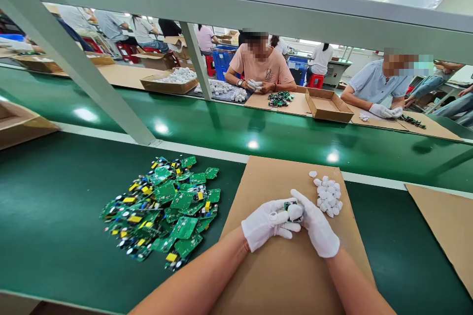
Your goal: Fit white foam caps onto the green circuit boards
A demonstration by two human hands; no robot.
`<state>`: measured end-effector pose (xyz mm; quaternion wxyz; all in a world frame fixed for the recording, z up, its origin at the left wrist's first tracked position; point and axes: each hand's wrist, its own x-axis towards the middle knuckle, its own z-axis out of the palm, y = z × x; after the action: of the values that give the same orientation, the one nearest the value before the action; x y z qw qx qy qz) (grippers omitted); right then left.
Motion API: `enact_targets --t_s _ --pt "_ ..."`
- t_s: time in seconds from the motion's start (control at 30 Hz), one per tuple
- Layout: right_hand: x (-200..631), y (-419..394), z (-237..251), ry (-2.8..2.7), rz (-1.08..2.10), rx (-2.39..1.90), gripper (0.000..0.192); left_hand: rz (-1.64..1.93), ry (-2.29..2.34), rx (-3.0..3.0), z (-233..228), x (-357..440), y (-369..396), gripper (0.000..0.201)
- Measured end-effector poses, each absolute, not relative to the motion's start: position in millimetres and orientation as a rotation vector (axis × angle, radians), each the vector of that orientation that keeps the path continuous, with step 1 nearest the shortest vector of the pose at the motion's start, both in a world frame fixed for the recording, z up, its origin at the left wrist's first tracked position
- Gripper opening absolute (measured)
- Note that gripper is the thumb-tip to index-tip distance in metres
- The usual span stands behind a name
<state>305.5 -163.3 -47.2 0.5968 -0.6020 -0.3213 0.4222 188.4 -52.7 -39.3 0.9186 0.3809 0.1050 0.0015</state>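
No legible txt anywhere (boards too small).

small part [294, 211] perhaps half-hidden by hands [291, 224]

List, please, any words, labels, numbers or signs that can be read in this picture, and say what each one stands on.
None can be read.
Green circuit boards: any markings are too small to tell.
Small board held between left hand and right hand: mostly hidden, nothing legible.
White plastic pieces: no print shows.
Cardboard sheet: plain.
Cardboard boxes across the belt: no lettering visible.
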Motion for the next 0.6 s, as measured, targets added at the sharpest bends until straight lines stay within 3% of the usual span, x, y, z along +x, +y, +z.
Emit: enact_targets --t_s 0.3,0.6 --pt "300.1 -158.5 -45.4 -0.851 0.827 -1.682 0.038 0.123 0.322 1.114 -39.5 195.1 -61.3 0.029" --pt "303.9 -159.0 -53.8 -0.891 0.889 -1.539 0.046 0.181 0.363 1.065 -49.8 194.0 -57.3 0.036"
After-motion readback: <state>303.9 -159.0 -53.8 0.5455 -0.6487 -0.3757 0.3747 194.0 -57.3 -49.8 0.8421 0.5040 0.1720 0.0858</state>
